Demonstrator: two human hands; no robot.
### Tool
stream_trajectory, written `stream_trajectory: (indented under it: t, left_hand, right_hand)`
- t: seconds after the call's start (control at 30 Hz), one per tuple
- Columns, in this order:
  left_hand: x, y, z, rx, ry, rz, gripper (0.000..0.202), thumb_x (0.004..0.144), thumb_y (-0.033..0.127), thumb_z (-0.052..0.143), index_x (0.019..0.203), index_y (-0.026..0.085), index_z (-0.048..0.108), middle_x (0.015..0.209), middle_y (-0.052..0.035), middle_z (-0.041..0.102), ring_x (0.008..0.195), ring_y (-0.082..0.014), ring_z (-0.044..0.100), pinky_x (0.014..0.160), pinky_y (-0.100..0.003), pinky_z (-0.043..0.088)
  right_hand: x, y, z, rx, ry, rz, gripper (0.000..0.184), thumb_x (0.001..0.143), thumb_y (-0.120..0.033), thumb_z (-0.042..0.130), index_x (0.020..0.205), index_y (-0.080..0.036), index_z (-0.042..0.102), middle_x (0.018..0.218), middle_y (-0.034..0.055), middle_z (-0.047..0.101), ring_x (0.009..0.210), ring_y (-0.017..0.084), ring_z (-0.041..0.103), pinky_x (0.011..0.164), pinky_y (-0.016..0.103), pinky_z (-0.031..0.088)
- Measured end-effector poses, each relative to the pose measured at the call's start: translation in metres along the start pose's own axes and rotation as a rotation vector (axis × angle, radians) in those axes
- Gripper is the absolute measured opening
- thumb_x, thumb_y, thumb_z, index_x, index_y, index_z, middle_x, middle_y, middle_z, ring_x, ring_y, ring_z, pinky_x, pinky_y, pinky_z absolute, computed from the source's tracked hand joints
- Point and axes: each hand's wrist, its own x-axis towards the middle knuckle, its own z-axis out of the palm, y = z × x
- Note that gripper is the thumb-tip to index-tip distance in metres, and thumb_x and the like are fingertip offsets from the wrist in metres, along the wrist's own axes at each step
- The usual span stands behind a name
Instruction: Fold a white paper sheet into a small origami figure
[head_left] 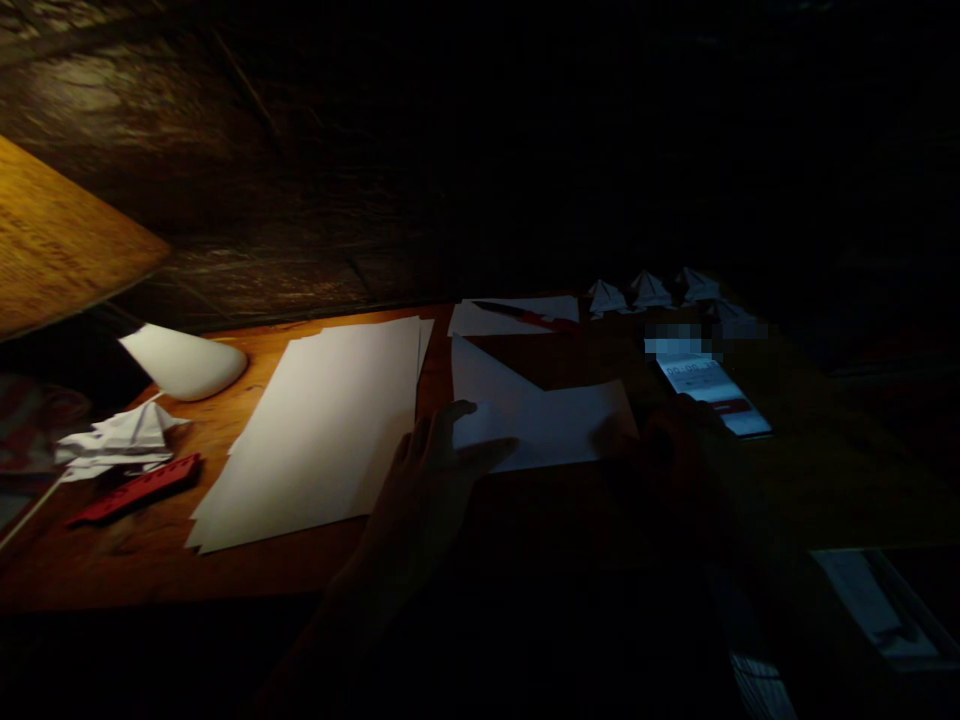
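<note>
My left hand (427,480) lies with its fingers spread on a folded sheet of white paper (547,425), pressing near the sheet's left part. My right hand (660,460) is dark in shadow at the sheet's right edge and seems to touch it; its fingers are hard to make out. To the left of the folded sheet lies a wide stack of white paper (315,430). A smartphone (712,395) with a lit screen lies just beyond my right hand.
The wooden table (150,570) holds several small folded paper figures (649,290) at the back, a sheet with a red mark (517,315), a white paper cone (184,362), crumpled folded paper (112,440) and a red strip (135,488). A yellow wooden surface (60,240) juts in at left.
</note>
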Motion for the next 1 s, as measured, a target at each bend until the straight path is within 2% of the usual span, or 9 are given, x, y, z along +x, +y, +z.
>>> stream_trajectory:
  t: [0.1,0.3,0.4,0.47,0.53,0.6,0.73,0.83,1.0]
  left_hand:
    - [0.002,0.008,-0.006,0.147,0.047,0.033,0.049,0.097,0.015,0.067,0.132,0.049,0.066,0.155,-0.0049,0.044,0.138,-0.0346,0.047,0.109,-0.062,0.044]
    - [0.005,0.02,-0.01,0.208,0.122,0.178,0.046,0.097,0.002,0.052,0.13,0.028,0.07,0.16,-0.0084,0.048,0.149,-0.0363,0.041,0.113,-0.065,0.041]
    - [0.008,0.021,-0.008,0.115,0.091,0.282,0.041,0.099,0.001,0.045,0.129,0.016,0.067,0.153,-0.0121,0.056,0.145,-0.0328,0.047,0.115,-0.059,0.045]
    - [0.009,0.023,-0.006,0.001,0.039,0.255,0.043,0.098,-0.001,0.043,0.135,0.011,0.062,0.144,-0.0136,0.063,0.135,-0.0276,0.058,0.112,-0.049,0.053]
    - [0.008,0.026,-0.005,-0.105,-0.001,0.181,0.049,0.095,-0.004,0.041,0.14,0.011,0.057,0.139,-0.0131,0.066,0.126,-0.0224,0.064,0.106,-0.04,0.057]
    - [0.007,0.028,-0.004,-0.163,-0.01,0.135,0.054,0.092,-0.007,0.04,0.14,0.013,0.056,0.139,-0.0123,0.065,0.124,-0.0201,0.065,0.105,-0.036,0.058]
    - [0.003,0.033,-0.005,-0.127,-0.043,0.17,0.058,0.092,-0.006,0.042,0.141,0.021,0.06,0.148,-0.012,0.057,0.134,-0.0251,0.059,0.109,-0.043,0.056]
    - [0.003,0.035,-0.005,-0.073,-0.074,0.185,0.06,0.094,-0.002,0.047,0.142,0.029,0.061,0.15,-0.0126,0.054,0.134,-0.0303,0.059,0.107,-0.05,0.057]
    - [0.004,0.036,-0.007,-0.034,-0.096,0.178,0.058,0.095,0.001,0.052,0.143,0.032,0.062,0.151,-0.0138,0.052,0.134,-0.0336,0.058,0.107,-0.053,0.056]
  right_hand:
    - [-0.001,0.001,0.0,-0.028,-0.011,-0.006,0.037,0.089,-0.046,0.066,0.066,-0.024,0.049,0.072,0.0031,0.05,0.068,0.02,0.046,0.06,0.034,0.031]
    - [-0.003,0.002,0.003,-0.034,0.014,0.009,0.042,0.089,-0.049,0.068,0.065,-0.024,0.046,0.075,0.0034,0.052,0.069,0.019,0.046,0.061,0.034,0.032]
    - [-0.002,0.001,0.003,-0.037,-0.005,0.019,0.04,0.09,-0.049,0.066,0.065,-0.024,0.047,0.075,0.0038,0.053,0.069,0.019,0.046,0.061,0.034,0.032]
    - [-0.001,0.0,0.002,-0.03,-0.006,0.003,0.039,0.09,-0.049,0.065,0.066,-0.024,0.047,0.074,0.004,0.053,0.069,0.02,0.047,0.061,0.035,0.032]
    - [0.0,-0.001,0.0,-0.013,0.001,0.0,0.04,0.09,-0.049,0.066,0.065,-0.024,0.046,0.073,0.0036,0.052,0.069,0.02,0.047,0.061,0.035,0.033]
    - [0.0,-0.002,0.0,-0.007,0.0,0.002,0.042,0.09,-0.049,0.066,0.064,-0.025,0.045,0.072,0.0031,0.051,0.068,0.02,0.047,0.061,0.035,0.033]
    - [-0.001,0.0,0.001,-0.009,0.017,-0.04,0.039,0.091,-0.047,0.065,0.066,-0.024,0.046,0.073,0.0032,0.051,0.069,0.021,0.048,0.062,0.035,0.033]
    - [-0.002,0.002,0.004,0.001,0.059,-0.064,0.037,0.092,-0.044,0.064,0.067,-0.024,0.046,0.073,0.0031,0.05,0.07,0.021,0.049,0.063,0.035,0.034]
    - [-0.002,0.002,0.003,0.005,0.041,-0.036,0.039,0.092,-0.046,0.063,0.065,-0.024,0.045,0.072,0.0025,0.049,0.068,0.019,0.047,0.062,0.035,0.033]
